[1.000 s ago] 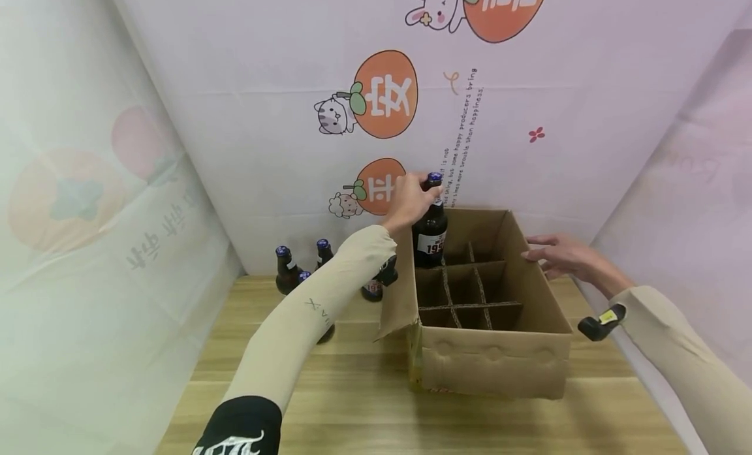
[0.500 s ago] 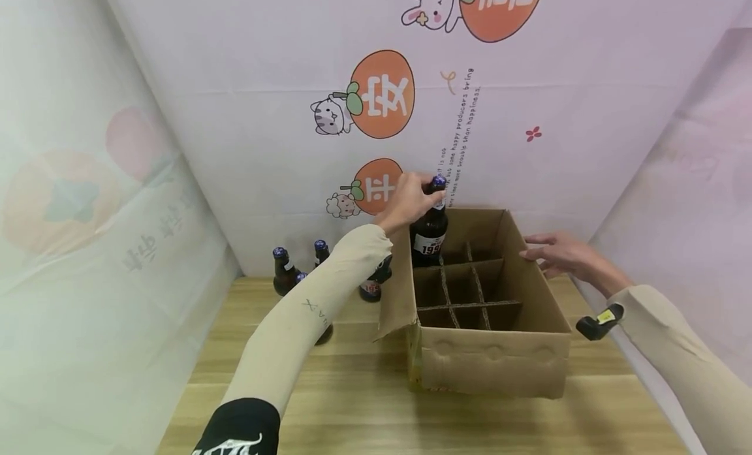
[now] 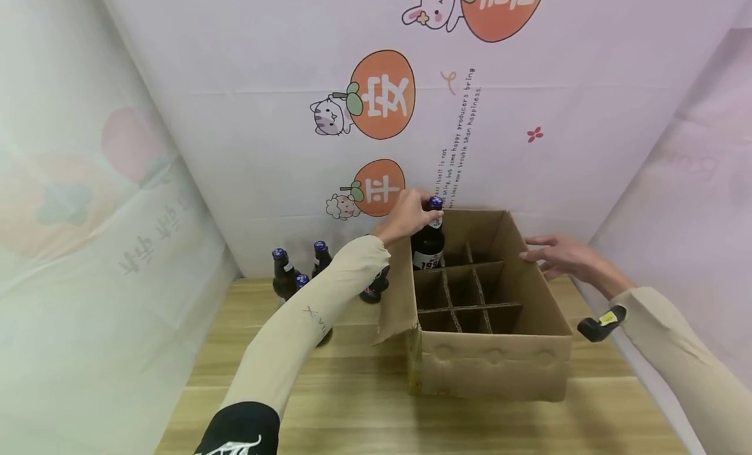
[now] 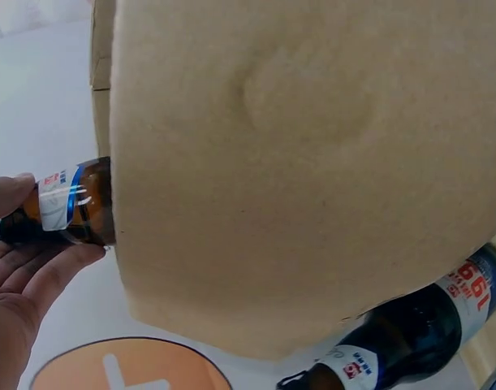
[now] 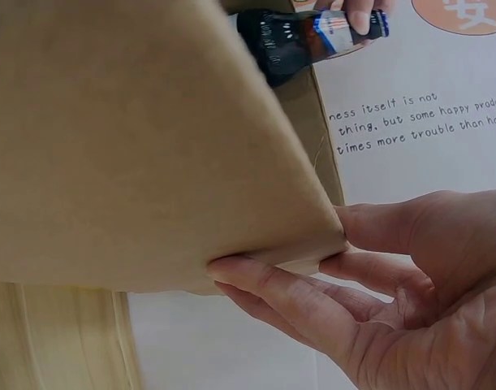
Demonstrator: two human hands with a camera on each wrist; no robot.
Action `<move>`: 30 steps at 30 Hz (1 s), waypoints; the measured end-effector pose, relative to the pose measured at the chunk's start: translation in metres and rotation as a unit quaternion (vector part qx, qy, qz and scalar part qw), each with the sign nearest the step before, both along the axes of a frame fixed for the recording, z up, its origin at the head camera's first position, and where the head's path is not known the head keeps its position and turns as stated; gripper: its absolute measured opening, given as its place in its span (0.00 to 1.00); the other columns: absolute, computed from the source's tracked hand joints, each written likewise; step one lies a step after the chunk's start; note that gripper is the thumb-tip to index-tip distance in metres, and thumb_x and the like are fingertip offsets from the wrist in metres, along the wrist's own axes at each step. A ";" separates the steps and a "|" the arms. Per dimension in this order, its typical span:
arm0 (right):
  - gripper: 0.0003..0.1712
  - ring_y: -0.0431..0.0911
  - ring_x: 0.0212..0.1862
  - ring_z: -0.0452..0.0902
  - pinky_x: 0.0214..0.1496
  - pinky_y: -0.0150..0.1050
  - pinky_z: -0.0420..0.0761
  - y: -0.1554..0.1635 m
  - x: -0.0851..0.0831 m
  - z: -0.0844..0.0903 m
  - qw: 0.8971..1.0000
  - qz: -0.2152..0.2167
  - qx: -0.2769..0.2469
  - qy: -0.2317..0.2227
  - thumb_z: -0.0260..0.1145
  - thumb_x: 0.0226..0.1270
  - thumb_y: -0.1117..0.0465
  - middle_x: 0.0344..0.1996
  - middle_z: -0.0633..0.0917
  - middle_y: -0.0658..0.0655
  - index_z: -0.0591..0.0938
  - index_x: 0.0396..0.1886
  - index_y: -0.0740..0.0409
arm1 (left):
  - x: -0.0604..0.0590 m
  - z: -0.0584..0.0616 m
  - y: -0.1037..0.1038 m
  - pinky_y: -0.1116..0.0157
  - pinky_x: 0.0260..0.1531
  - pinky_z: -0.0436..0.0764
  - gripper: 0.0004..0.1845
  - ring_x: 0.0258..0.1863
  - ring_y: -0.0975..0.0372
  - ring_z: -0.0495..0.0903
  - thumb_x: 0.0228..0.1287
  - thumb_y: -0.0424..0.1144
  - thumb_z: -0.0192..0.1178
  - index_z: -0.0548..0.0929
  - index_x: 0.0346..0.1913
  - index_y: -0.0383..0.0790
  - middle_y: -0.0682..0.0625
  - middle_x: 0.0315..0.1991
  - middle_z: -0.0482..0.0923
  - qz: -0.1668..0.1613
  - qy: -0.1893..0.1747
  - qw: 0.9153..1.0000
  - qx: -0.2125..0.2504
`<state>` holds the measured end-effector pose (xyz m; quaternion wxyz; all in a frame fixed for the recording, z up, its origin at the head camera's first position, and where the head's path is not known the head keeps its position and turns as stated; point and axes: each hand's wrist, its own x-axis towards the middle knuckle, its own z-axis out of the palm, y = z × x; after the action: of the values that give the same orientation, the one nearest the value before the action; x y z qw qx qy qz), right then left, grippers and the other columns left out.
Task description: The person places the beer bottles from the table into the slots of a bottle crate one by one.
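Lowering into the box (image 3: 499, 363): the bottle (image 3: 428, 243) sits deeper than a second ago, its label now half behind the divider (image 3: 470, 305), cap down from above the far rim to about level with it. Left hand (image 3: 408, 213) pinches the neck just under the cap, fingers curled round it. Bottle is entering the far-left cell, not yet seated by the look of it.

Right hand (image 3: 558, 254) rests with straight fingers on the box's far-right flap, unchanged; the wrist view shows fingertips (image 5: 272, 284) pressing the cardboard edge.

Edges: left flap (image 3: 396, 298) stands up just beside the left forearm, close quarters there. The other cells are open and bare.

Room: spare bottles (image 3: 299, 279) stand on the table (image 3: 352, 403) left of the box, near the wall. Near side of table is free.
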<state>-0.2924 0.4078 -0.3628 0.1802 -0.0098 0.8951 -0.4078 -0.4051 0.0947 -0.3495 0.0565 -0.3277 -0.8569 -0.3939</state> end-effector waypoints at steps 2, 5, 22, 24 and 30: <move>0.43 0.71 0.60 0.73 0.52 0.45 0.84 0.002 0.001 0.001 1.000 0.000 0.000 0.000 0.58 0.74 0.53 0.66 0.64 0.80 0.49 0.76 0.68 | -0.001 -0.001 0.002 0.74 0.17 0.70 0.09 0.20 0.66 0.74 0.63 0.39 0.67 0.85 0.40 0.35 0.46 0.37 0.87 -0.002 -0.006 1.000 -0.005; 0.43 0.72 0.61 0.72 0.53 0.46 0.84 0.002 0.003 0.001 1.000 -0.001 -0.004 -0.001 0.58 0.74 0.52 0.67 0.63 0.79 0.49 0.76 0.67 | -0.003 -0.003 0.003 0.74 0.21 0.73 0.11 0.24 0.66 0.76 0.62 0.37 0.67 0.83 0.44 0.35 0.45 0.39 0.86 -0.006 -0.014 1.000 -0.013; 0.43 0.75 0.64 0.66 0.52 0.44 0.85 -0.002 0.006 -0.003 1.000 -0.012 -0.019 -0.001 0.58 0.74 0.52 0.68 0.63 0.77 0.49 0.76 0.66 | -0.014 -0.026 0.004 0.72 0.29 0.73 0.12 0.31 0.64 0.74 0.57 0.39 0.72 0.80 0.39 0.39 0.50 0.36 0.79 -0.062 0.020 0.983 -0.174; 0.42 0.74 0.63 0.68 0.51 0.43 0.85 -0.002 0.007 -0.004 1.000 -0.012 -0.019 -0.001 0.58 0.74 0.52 0.67 0.64 0.77 0.50 0.76 0.66 | -0.012 -0.030 0.006 0.72 0.29 0.73 0.12 0.30 0.64 0.74 0.57 0.39 0.72 0.80 0.39 0.39 0.50 0.34 0.79 -0.063 0.028 0.977 -0.204; 0.43 0.69 0.61 0.74 0.45 0.40 0.86 -0.001 0.007 -0.003 0.999 -0.022 -0.025 0.003 0.58 0.74 0.52 0.67 0.66 0.77 0.50 0.77 0.66 | -0.009 -0.034 0.014 0.68 0.33 0.73 0.10 0.32 0.63 0.74 0.59 0.35 0.70 0.81 0.40 0.37 0.50 0.34 0.78 -0.077 0.039 0.962 -0.260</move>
<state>-0.2855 0.4065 -0.3661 0.1682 0.0042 0.8853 -0.4335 -0.4145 0.1082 -0.3839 -0.0279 -0.4112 -0.8991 -0.1471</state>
